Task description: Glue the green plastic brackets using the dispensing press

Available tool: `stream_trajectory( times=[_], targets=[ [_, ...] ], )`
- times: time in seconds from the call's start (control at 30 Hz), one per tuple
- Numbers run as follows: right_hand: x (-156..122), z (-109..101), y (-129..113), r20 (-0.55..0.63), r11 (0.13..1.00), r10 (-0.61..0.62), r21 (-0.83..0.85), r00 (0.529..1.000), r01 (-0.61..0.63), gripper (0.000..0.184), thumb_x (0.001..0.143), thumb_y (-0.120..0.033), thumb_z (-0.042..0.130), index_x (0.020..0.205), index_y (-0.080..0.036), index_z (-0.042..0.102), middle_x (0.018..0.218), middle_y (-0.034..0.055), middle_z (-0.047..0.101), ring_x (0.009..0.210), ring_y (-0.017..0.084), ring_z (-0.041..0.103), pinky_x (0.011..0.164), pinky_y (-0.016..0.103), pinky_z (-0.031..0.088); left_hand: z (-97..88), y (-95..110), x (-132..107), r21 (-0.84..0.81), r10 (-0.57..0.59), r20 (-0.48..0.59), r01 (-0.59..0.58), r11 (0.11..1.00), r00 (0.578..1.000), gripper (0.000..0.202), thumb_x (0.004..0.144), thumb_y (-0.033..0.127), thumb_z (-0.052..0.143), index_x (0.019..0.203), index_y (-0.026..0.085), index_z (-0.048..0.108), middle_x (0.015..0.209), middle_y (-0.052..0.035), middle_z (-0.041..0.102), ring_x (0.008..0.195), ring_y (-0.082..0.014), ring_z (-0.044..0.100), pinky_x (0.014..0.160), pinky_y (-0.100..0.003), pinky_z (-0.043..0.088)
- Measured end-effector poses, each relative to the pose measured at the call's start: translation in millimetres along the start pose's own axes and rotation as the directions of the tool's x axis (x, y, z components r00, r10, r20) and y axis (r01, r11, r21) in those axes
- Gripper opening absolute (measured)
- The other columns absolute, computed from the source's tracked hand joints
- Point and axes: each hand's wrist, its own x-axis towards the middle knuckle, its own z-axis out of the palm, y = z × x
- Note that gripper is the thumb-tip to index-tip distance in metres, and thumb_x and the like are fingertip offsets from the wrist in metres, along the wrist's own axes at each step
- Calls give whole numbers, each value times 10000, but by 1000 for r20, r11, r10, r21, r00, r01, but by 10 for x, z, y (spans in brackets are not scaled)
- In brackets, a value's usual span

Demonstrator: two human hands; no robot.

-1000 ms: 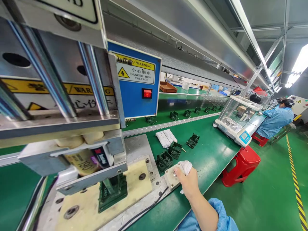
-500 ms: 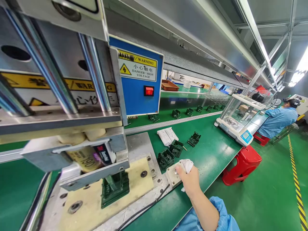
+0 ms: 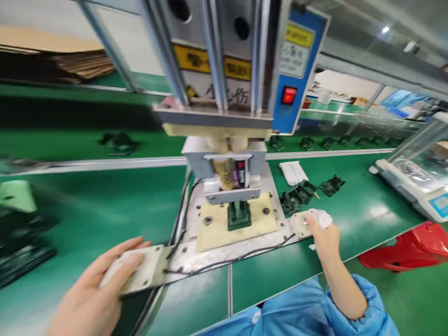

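Observation:
My left hand wraps round a pale button box at the lower left, with its thumb across the top. At the right, my right hand grips a second button box, thumb on its button. A crumpled white wrap or cloth covers the fingers of that hand. Between the boxes stands a press with a pale base plate. A dark green plastic part sits on this plate, under the press head, which holds a cylinder with a gold label.
Several dark green parts and a white packet lie right of the press. A scale in a clear case stands farther right, above a red stool. More green parts line the rear belt. Black cables cross the base.
The view has swung left, bringing my left hand and its button box into sight. My right hand stays on its button box, and the green part remains under the press head.

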Motion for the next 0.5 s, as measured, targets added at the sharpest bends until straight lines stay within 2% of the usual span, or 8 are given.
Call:
stream_trajectory(
  times=[0.07,0.17,0.3,0.4,0.5],
  targets=[
    [4,-32,40,-11,999,29,-33,1000,-30,565,634,-600,787,967,-145,753,972,136,757,971,324,697,883,448,525,-50,-66,-17,-100,-63,13,64,993,998,593,518,686,857,964,317,731,1039,-7,748,830,-213,641,625,-247,521],
    [9,-68,88,-54,996,40,-74,998,-44,561,631,-584,799,973,-142,755,994,140,754,998,335,689,907,459,505,-33,-70,-35,-209,-74,12,75,975,997,635,519,586,913,1011,235,718,1020,-27,737,807,-156,619,663,-178,492],
    [14,-93,128,-121,989,17,-143,992,-34,582,634,-582,811,983,-120,757,1017,161,747,979,341,692,861,440,515,-6,-57,-69,-240,-67,25,71,968,997,651,564,556,910,1066,201,697,1043,-42,722,828,-143,618,704,-164,494],
    [10,-97,128,-135,985,12,-168,991,-35,588,640,-585,815,985,-113,757,1018,166,745,955,332,696,794,406,533,-22,-55,-100,-233,-69,38,76,969,997,603,632,537,882,1097,207,686,1073,-42,717,861,-145,620,730,-164,494],
    [0,-89,110,-125,987,-8,-158,992,-12,566,654,-585,807,980,-126,758,1009,148,748,951,319,697,808,399,534,-31,-49,-110,-235,-73,35,79,969,997,596,633,522,884,1102,212,686,1054,-35,716,852,-148,618,716,-167,491]
  ],
)
